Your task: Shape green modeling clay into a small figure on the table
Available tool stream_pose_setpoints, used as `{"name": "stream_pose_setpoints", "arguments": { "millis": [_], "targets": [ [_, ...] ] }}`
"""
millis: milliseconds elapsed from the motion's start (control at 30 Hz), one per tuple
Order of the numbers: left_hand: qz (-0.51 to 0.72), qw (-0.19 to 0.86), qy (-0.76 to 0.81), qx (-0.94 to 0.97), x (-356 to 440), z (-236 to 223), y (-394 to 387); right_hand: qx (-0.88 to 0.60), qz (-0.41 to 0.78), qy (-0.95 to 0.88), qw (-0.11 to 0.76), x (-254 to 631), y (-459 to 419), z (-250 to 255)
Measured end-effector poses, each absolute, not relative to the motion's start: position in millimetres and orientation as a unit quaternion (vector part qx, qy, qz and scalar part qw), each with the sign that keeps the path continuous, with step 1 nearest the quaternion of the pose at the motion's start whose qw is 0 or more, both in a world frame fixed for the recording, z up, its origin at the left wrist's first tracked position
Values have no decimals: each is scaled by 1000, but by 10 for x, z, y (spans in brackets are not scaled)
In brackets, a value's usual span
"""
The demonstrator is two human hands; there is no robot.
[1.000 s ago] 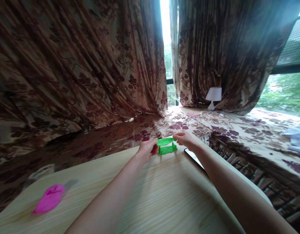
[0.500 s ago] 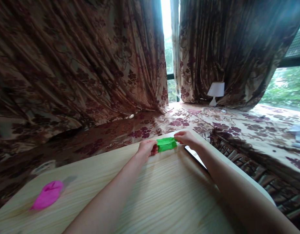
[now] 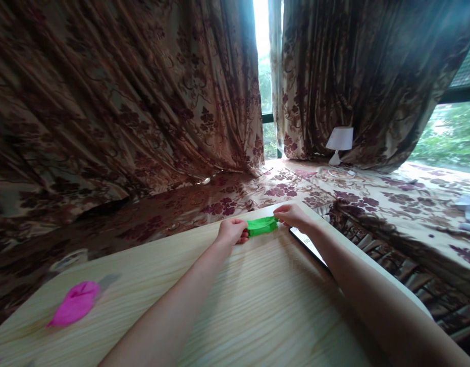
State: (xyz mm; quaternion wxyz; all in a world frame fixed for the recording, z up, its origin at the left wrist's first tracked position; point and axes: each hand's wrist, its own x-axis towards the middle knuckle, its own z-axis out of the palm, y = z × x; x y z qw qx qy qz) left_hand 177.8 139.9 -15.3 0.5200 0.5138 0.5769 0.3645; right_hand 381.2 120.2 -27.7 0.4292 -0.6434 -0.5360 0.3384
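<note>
Stretched between my two hands near the far corner of the wooden table is a strip of thin, wrinkled bright green material [image 3: 262,226], folded lengthwise; I cannot tell if it is cloth or paper. My left hand [image 3: 232,232] pinches its left end. The right end is pinched in the fingertips of my right hand [image 3: 291,215]. A phone [image 3: 308,245] with a lit white screen lies under my right forearm, which hides part of it. Far to the left, a bright pink piece [image 3: 75,304] of similar look lies on the tabletop.
The pale wood table [image 3: 235,306] fills the lower view. Beyond its edge are a flower-patterned covered ledge [image 3: 284,186] and long curtains [image 3: 204,92]. A small white lamp [image 3: 340,140] stands on the ledge, its cord beside it.
The green strip looks narrower from front to back, its near edge drawn up. Both hands keep nearly the same place and their hold on its ends.
</note>
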Motion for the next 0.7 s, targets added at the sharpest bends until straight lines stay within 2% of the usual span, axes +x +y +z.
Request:
{"name": "stream_pose_setpoints", "arguments": {
  "millis": [267, 400, 533, 700],
  "targets": [
    [330, 474, 595, 559, 1764, -139, 1396, -648, 330, -540, 423, 3815, 1202, -275],
    [318, 413, 596, 611, 1701, -102, 1436, -642, 323, -548, 428, 3816, 1204, -273],
    [337, 331, 552, 687, 1814, -2, 1577, -626, 321, -562, 435, 3826, 1217, -269],
    [283, 329, 487, 758, 2188, 65, 1742, -620, 319, -568, 437, 3841, 1237, -257]
  ]
}}
